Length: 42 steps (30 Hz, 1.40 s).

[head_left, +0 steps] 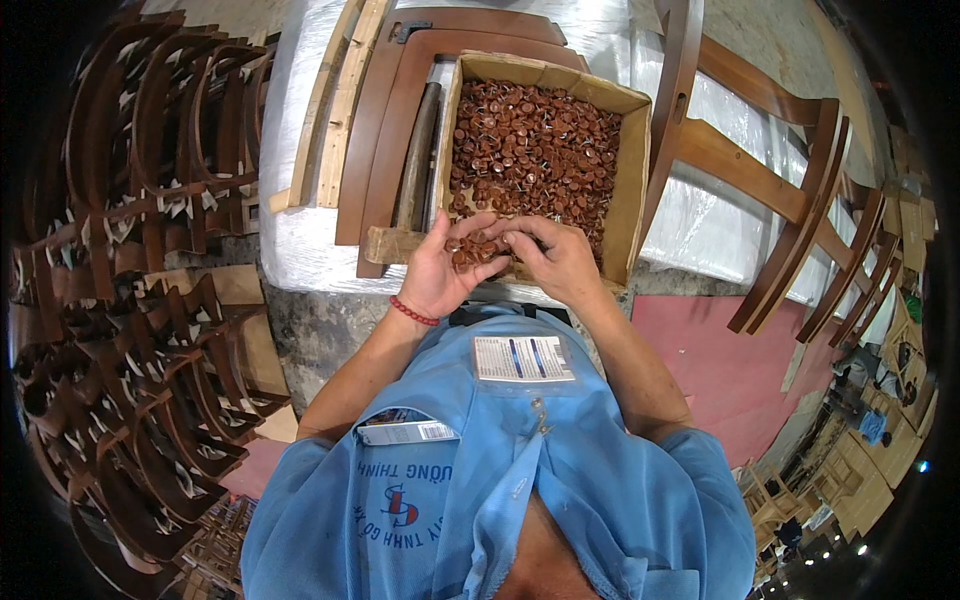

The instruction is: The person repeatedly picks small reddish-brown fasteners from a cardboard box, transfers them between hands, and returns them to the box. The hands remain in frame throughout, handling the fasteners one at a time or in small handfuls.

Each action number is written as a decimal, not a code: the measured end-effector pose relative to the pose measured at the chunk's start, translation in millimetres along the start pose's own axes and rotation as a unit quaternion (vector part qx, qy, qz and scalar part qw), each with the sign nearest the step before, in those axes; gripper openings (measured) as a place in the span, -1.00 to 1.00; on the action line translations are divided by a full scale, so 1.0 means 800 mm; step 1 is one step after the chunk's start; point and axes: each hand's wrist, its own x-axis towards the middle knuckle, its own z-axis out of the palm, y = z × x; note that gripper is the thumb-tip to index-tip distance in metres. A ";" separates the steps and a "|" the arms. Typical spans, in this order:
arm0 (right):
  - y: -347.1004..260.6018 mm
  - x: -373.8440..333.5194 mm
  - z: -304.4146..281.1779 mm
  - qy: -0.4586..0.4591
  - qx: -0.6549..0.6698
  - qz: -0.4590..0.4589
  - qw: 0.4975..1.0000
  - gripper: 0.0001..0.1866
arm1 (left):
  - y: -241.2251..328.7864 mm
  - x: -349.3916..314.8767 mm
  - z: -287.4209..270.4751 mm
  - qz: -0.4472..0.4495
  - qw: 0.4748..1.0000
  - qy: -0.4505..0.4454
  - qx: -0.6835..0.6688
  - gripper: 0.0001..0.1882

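Observation:
A cardboard box (627, 190) holds many nail-on furniture glides (540, 140), with round reddish-brown heads and thin metal pins. Over the box's near left corner, my left hand (445, 268) is cupped palm up, its fingers curled around a small handful of these glides (468, 250). My right hand (558, 255) reaches in from the right, its thumb and fingertips pinched together above that handful. Whatever sits in the pinch is too small and covered to make out. Just left of my left hand lies a wooden mallet (395, 245), its dark handle pointing away beside the box.
Brown wooden panels (375, 130) and pale strips (345, 110) lie left of the box on a plastic-wrapped surface (290, 250). Slatted chair frames (750, 180) lean at the right. Stacked dark curved wooden parts (150, 130) fill the left side. Pinkish-red sheeting (700, 350) covers floor at the right.

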 end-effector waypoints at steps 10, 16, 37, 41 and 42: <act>0.042 -0.018 -0.010 0.064 0.130 0.125 0.982 -0.73 | 0.000 0.004 -0.004 0.038 0.999 -0.012 -0.011 -0.32; 0.062 -0.024 -0.002 0.056 0.184 0.201 0.961 -0.76 | -0.003 0.006 -0.001 0.048 0.999 -0.005 -0.024 -0.32; 0.031 -0.002 0.023 0.047 -0.110 -0.051 0.992 -0.77 | -0.008 0.008 -0.009 0.057 0.998 0.015 -0.026 -0.33; 0.031 0.006 0.026 0.045 -0.113 -0.078 0.990 -0.83 | -0.008 0.007 -0.008 0.044 0.999 0.014 -0.028 -0.35; 0.035 0.006 0.025 0.051 -0.093 -0.078 0.991 -0.85 | -0.008 0.006 -0.008 0.043 0.999 0.008 -0.032 -0.35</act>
